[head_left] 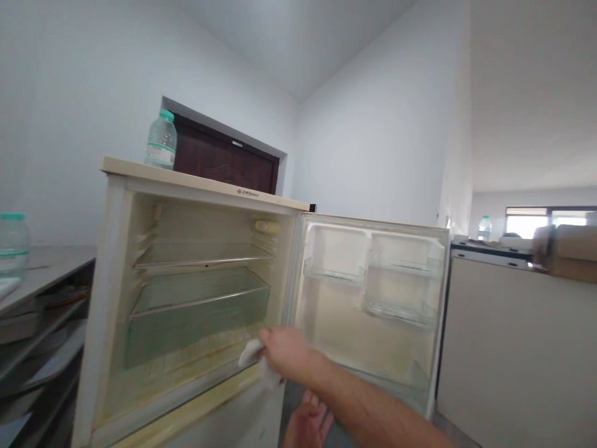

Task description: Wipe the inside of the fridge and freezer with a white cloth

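My right hand (284, 353) is closed on a white wiping cloth (252, 352), part of which hangs below the fingers. It is at the lower right front edge of the open refrigerator (196, 386), close to the hinge side. Below my right forearm, my left hand (308, 420) is partly in view, palm up with its fingers apart and nothing in it. Inside the refrigerator are a glass shelf (205, 256) and a clear drawer (200, 326), with yellowish stains on the floor beneath. The refrigerator door (336, 317) stands swung out to the right, with clear racks on its inner side.
A plastic bottle (161, 142) stands on top of the refrigerator. At left, another bottle (13, 246) is on a grey counter (56, 255) above cluttered shelves. A white cabinet (508, 336) and cardboard boxes (576, 252) are to the right of the door.
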Demonstrator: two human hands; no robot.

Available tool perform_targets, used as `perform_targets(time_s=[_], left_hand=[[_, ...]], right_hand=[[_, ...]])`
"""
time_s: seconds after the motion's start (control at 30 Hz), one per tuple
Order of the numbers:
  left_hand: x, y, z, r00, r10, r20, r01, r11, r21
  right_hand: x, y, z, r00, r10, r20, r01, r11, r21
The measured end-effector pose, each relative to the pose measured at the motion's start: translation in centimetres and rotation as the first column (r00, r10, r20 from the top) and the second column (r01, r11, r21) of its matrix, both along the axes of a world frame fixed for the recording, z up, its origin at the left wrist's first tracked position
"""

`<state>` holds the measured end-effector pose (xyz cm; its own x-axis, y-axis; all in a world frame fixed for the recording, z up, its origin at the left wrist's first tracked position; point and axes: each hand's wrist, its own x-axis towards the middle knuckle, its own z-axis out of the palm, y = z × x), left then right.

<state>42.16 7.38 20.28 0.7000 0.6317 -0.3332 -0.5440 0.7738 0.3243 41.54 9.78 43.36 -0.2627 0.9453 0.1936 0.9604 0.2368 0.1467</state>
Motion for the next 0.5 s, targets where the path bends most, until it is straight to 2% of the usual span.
perform_targets(time_s=[0.07, 0.13, 0.2, 0.27, 0.3, 0.33, 0.4, 0.5], left_hand=[[0.0, 0.3, 0.5, 1.000, 0.016, 0.010, -0.016, 0.999, -0.037], [0.0, 0.4, 1.1, 1.000, 0.031, -0.002, -0.031, 0.997, -0.068], [0.2, 0.5, 1.7, 0.998, 0.031, -0.045, -0.034, 0.998, -0.053], [0.5, 0.7, 2.7, 0.993, 0.017, -0.120, -0.014, 1.000, 0.025], [0.6, 0.7, 3.3, 0.987, 0.006, -0.160, 0.007, 0.997, 0.080], [0.8, 0.7, 3.9, 0.980, -0.003, -0.198, 0.031, 0.990, 0.136], [1.2, 0.8, 5.1, 0.961, -0.019, -0.275, 0.078, 0.976, 0.203], [1.5, 0.7, 6.1, 0.937, -0.015, -0.349, 0.104, 0.966, 0.237]], right_hand=[[1.1, -1.4, 4.6, 0.996, -0.040, -0.077, 0.053, 0.984, 0.169], [2.6, -2.7, 9.6, 0.976, -0.119, -0.181, 0.178, 0.917, 0.357], [4.5, -3.5, 14.3, 0.940, -0.174, -0.295, 0.315, 0.774, 0.549], [6.5, -3.3, 18.2, 0.906, -0.195, -0.377, 0.411, 0.624, 0.665], [7.4, -2.8, 19.7, 0.893, -0.212, -0.396, 0.442, 0.576, 0.688], [8.2, -2.2, 20.8, 0.884, -0.240, -0.401, 0.465, 0.552, 0.692], [9.3, -0.4, 22.0, 0.877, -0.322, -0.356, 0.480, 0.585, 0.654], [9.7, 2.2, 21.9, 0.876, -0.411, -0.252, 0.479, 0.686, 0.548]])
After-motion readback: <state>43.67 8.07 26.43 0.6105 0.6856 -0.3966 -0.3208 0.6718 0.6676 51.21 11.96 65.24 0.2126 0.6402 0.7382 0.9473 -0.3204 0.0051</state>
